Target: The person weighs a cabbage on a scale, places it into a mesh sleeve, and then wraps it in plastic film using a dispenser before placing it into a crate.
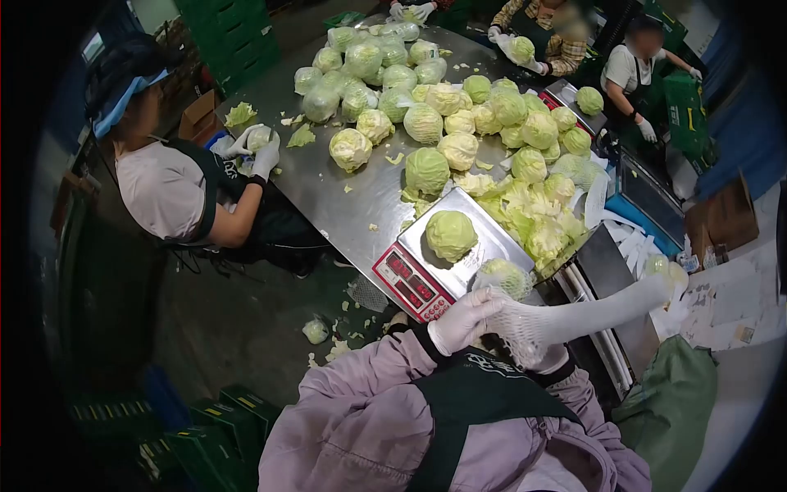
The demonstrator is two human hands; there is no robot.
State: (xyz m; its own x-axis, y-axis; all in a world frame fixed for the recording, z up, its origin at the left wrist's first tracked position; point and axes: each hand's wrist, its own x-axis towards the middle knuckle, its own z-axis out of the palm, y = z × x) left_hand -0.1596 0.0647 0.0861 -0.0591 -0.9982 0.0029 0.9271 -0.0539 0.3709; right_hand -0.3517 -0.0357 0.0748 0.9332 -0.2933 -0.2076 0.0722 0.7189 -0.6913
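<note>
My left hand [467, 320], in a white glove, is closed on the edge of a white foam net sleeve [594, 320]. The sleeve stretches away to the right, its mesh spread wide near my hands. Just beyond my fingers, a cabbage in netting [502, 279] rests at the near edge of the scale [479, 209]. A bare cabbage [451, 236] sits on the scale's metal plate. Behind the spread mesh is my right hand [554, 361], also gloved; its fingers are hidden by the net.
A metal table [328, 193] carries loose and wrapped cabbages. Trimmed leaves [545, 234] lie right of the scale. A co-worker [188, 180] handles a cabbage at left; others stand across the table. Green crates [229, 41] are stacked behind. A wrapping machine [611, 287] stands at right.
</note>
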